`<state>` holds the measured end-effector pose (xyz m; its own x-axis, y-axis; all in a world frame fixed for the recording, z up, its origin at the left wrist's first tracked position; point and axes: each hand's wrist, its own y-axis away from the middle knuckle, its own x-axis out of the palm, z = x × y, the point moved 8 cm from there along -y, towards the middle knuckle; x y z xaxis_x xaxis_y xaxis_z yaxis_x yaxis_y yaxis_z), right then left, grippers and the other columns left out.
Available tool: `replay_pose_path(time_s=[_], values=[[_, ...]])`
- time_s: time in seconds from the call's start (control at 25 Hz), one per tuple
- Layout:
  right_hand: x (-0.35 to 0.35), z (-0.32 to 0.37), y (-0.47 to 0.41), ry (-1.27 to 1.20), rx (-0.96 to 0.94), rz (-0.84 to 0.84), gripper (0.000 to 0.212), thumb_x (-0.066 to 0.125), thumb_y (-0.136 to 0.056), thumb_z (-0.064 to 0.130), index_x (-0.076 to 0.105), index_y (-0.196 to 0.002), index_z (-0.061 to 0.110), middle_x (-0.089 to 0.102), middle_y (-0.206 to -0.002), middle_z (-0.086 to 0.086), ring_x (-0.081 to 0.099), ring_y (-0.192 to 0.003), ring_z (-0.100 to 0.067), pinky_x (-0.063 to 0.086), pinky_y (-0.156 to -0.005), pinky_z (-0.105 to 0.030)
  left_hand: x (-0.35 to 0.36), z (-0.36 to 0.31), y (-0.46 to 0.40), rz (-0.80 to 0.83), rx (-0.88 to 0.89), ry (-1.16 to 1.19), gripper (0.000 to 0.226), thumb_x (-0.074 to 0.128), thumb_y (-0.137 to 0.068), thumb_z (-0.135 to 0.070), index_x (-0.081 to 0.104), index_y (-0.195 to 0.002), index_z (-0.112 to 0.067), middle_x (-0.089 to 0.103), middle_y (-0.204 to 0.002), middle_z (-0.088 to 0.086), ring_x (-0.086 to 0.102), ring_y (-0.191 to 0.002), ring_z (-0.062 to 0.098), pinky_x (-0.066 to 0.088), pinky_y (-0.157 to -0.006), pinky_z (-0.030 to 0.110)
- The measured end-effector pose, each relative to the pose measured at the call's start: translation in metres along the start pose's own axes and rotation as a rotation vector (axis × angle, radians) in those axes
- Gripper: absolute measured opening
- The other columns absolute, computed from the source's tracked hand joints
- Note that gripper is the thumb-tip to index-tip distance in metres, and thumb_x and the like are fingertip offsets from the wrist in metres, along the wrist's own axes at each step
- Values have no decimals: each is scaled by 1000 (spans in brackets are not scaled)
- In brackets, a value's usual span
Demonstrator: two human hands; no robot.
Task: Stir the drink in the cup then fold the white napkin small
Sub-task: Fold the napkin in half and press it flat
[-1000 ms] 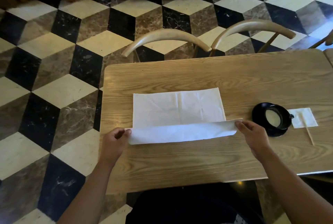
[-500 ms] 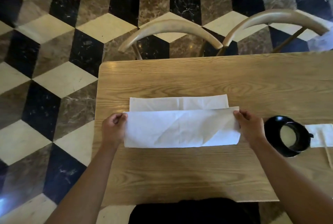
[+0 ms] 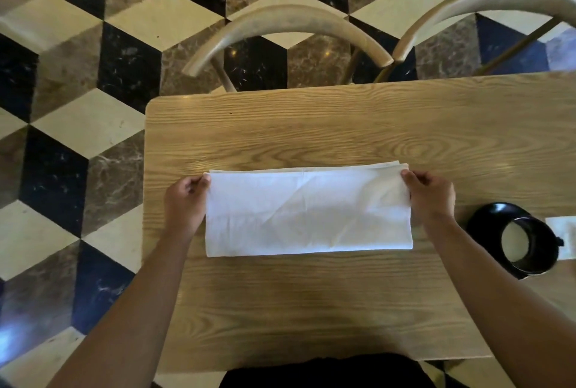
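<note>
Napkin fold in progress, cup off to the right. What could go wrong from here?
1. The far edges of the white napkin look slightly offset near the right hand, so the crease may set crooked.
2. The black cup, still holding drink, sits close to the right forearm; a wide elbow swing might tip it.
3. The left hand pinches only a corner, which could slip.

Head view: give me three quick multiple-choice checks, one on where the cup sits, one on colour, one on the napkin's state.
1. Where is the cup relative to the white napkin?
A. Person's right
B. Person's left
C. On top of it

2. What colour is the cup?
A. White
B. Black
C. Red

3. How does the napkin lie?
A. Crumpled ball
B. Fully spread
C. Folded strip, far corners pinched

Key: 1 A, it stands beyond the right hand. 2 B, glossy black body. 3 C, left hand and right hand pinch the doubled far edge.
</note>
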<state>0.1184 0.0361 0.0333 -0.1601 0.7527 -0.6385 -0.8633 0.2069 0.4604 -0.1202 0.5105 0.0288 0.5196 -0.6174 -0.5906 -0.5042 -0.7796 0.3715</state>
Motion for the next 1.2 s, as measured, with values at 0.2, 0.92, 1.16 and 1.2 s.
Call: replay_pose_path(time_s=[0.2, 0.92, 1.16, 1.2], values=[[4, 12, -1, 89, -27, -36, 23, 69, -91, 35, 79, -100, 17, 69, -80, 3, 62, -81, -16, 40, -75, -25, 5, -2, -7, -1, -4, -62, 21, 68, -96, -34, 70, -86, -16, 67, -76, -7, 62, -74, 13, 45, -66, 28], [13, 13, -9, 129, 61, -69, 20, 73, -88, 39, 77, -89, 19, 68, -80, 4, 62, -84, -16, 42, -78, -25, 9, -9, -19, -61, 24, -321, 28, 66, -95, -34, 67, -89, -7, 68, -82, 2, 62, -79, 24, 40, -71, 31], [12, 11, -1, 44, 16, -189, 22, 65, -89, 32, 72, -100, 14, 67, -97, -2, 62, -102, -24, 42, -87, -29, -7, -6, -7, -143, 68, -493, 15, 59, -93, -17, 59, -99, -3, 66, -103, 15, 61, -94, 35, 49, -79, 44], [12, 14, 5, 56, -55, -247, 25, 60, -89, 29, 70, -102, 10, 65, -105, -8, 59, -108, -30, 41, -93, -33, -9, -6, 1, -161, 128, -522, 16, 58, -92, -16, 57, -101, -2, 63, -106, 18, 59, -98, 39, 49, -82, 48]])
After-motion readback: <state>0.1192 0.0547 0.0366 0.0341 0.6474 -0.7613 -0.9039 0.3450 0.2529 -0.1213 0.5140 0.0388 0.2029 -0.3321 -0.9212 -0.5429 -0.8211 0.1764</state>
